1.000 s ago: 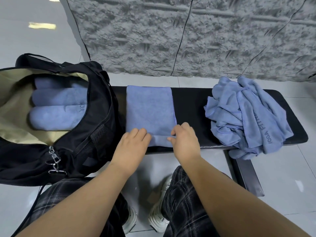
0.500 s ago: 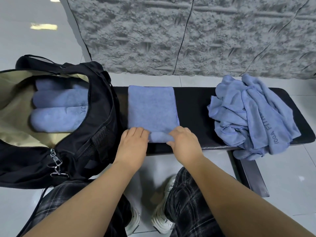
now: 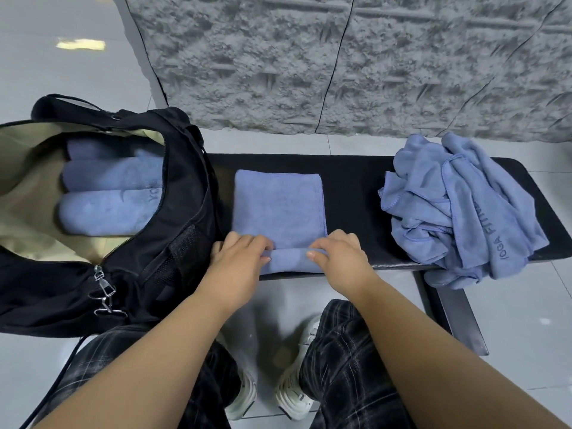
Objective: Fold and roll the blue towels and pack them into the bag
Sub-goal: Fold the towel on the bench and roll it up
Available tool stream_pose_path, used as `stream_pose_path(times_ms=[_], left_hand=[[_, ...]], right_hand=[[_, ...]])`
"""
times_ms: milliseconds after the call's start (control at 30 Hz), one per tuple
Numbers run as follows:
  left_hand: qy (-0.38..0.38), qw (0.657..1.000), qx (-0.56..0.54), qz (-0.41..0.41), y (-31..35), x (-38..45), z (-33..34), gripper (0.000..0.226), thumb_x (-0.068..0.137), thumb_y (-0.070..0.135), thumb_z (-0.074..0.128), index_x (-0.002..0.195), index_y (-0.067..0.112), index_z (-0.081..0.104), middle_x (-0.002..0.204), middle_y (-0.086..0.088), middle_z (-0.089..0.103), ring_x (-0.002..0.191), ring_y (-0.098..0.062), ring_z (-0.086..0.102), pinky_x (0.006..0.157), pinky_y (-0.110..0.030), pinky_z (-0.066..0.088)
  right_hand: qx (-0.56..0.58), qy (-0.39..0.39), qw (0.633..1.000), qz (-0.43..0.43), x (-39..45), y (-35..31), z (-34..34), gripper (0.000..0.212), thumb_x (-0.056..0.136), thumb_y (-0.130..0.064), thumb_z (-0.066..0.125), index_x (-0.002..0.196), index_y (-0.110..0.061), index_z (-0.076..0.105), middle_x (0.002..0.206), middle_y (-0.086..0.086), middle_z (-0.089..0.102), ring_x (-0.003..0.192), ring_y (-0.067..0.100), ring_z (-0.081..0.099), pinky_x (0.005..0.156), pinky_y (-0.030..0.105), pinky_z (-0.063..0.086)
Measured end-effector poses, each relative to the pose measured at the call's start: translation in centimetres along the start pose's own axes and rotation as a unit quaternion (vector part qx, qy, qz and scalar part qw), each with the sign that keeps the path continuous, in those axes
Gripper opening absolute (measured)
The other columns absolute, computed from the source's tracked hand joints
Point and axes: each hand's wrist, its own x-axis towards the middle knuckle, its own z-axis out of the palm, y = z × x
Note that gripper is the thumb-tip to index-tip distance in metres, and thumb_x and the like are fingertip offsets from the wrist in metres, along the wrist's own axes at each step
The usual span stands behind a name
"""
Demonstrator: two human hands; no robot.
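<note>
Towel (image 3: 278, 209), folded into a blue rectangle, lies flat on the black bench (image 3: 353, 187) with its long axis running away from the person toward the grey textured wall (image 3: 340, 63). Its near end is turned up into a short roll (image 3: 288, 260) whose axis lies crosswise, parallel to the bench's front edge. The left hand (image 3: 238, 261) grips the left end of that roll, fingers curled over the top and thumb on the near side. The right hand (image 3: 337, 258) grips the right end in the same way, thumb tip showing against the blue cloth. The unrolled part of the towel stretches out beyond both hands, between them and the wall.

Just left of the folded towel stands one black bag (image 3: 173, 243), unzipped, with a tan lining. Three rolled towels (image 3: 108, 212) lie inside it side by side, their long axes running left to right, their right ends hidden under the bag's rim. The bag's side touches or nearly touches the left hand.

On the right end of the bench sits one crumpled heap of blue towels (image 3: 458, 205), well apart from the hands, part of it hanging over the front edge. How many towels are in it I cannot tell. Printed lettering shows on one fold.
</note>
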Motion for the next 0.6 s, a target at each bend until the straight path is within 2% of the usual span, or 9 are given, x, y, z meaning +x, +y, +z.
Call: stream_pose_path(times_ms=[67,133,233,300,433,467,533,600], left_hand=[[0.064,0.997,0.008,0.043,0.4,-0.1,-0.1,0.034,0.080,-0.002,0.049,0.098,0.026,0.053,0.100,0.004,0.049,0.088,-0.017,0.032,0.074,-0.030,0.023],[0.089,0.989,0.064,0.097,0.9,-0.2,-0.1,0.039,0.061,-0.002,0.045,0.090,0.023,0.053,0.091,0.001,0.049,0.081,-0.019,0.035,0.068,-0.029,0.025],[0.079,0.983,0.121,0.112,1.4,-0.8,0.4,0.020,0.072,0.017,0.059,0.092,0.016,0.057,0.089,-0.001,0.054,0.082,-0.022,0.045,0.068,-0.032,0.029],[0.057,0.983,0.136,0.110,1.3,-0.9,0.8,0.037,0.068,0.029,0.071,0.098,0.015,0.053,0.092,-0.001,0.056,0.085,-0.023,0.051,0.070,-0.033,0.029],[0.063,0.986,0.119,0.103,0.8,0.1,0.6,0.047,0.062,0.010,0.078,0.102,0.017,0.055,0.094,0.003,0.058,0.087,-0.020,0.053,0.071,-0.030,0.030],[0.062,0.987,0.111,0.096,0.9,0.3,0.4,0.047,0.061,0.008,0.078,0.102,0.017,0.056,0.093,0.003,0.059,0.086,-0.020,0.056,0.072,-0.030,0.029],[0.063,0.991,0.082,0.085,0.9,0.7,0.3,0.038,0.066,0.006,0.077,0.099,0.016,0.061,0.089,0.003,0.061,0.084,-0.022,0.060,0.073,-0.029,0.029],[0.068,0.993,0.057,0.074,0.8,1.0,0.2,0.028,0.071,0.006,0.074,0.096,0.016,0.063,0.085,0.003,0.062,0.080,-0.022,0.062,0.074,-0.028,0.028]], right_hand=[[0.018,0.055,0.998,-0.007,0.3,-0.1,0.3,0.017,0.096,-0.031,0.050,0.100,-0.019,0.060,0.103,-0.005,0.042,0.102,0.016,0.034,0.088,0.031,0.040],[0.028,0.092,0.995,-0.010,0.5,-0.3,0.6,0.013,0.094,-0.029,0.054,0.095,-0.017,0.059,0.100,-0.006,0.042,0.098,0.015,0.033,0.082,0.030,0.042],[0.027,0.106,0.994,0.001,0.7,-0.5,0.6,0.014,0.093,-0.029,0.056,0.093,-0.016,0.060,0.098,-0.005,0.043,0.096,0.015,0.034,0.078,0.031,0.044],[0.023,0.117,0.993,-0.002,0.8,-0.6,0.5,0.014,0.093,-0.029,0.056,0.092,-0.015,0.061,0.097,-0.004,0.043,0.095,0.015,0.035,0.078,0.033,0.045],[-0.052,0.124,0.986,-0.103,0.5,-1.3,0.5,0.014,0.092,-0.011,0.052,0.090,-0.009,0.066,0.089,0.001,0.049,0.091,0.021,0.044,0.073,0.036,0.044],[-0.062,0.127,0.982,-0.128,0.4,-1.5,0.6,0.016,0.090,-0.007,0.052,0.093,-0.007,0.068,0.091,0.004,0.055,0.091,0.025,0.047,0.074,0.038,0.045],[-0.056,0.128,0.980,-0.144,0.0,-1.7,0.7,0.022,0.089,-0.014,0.055,0.106,-0.010,0.069,0.101,0.006,0.061,0.099,0.027,0.051,0.087,0.038,0.044],[-0.073,0.095,0.984,-0.133,-0.1,-1.5,0.7,0.038,0.090,-0.026,0.057,0.127,-0.018,0.057,0.120,-0.001,0.055,0.116,0.022,0.044,0.101,0.031,0.029]])
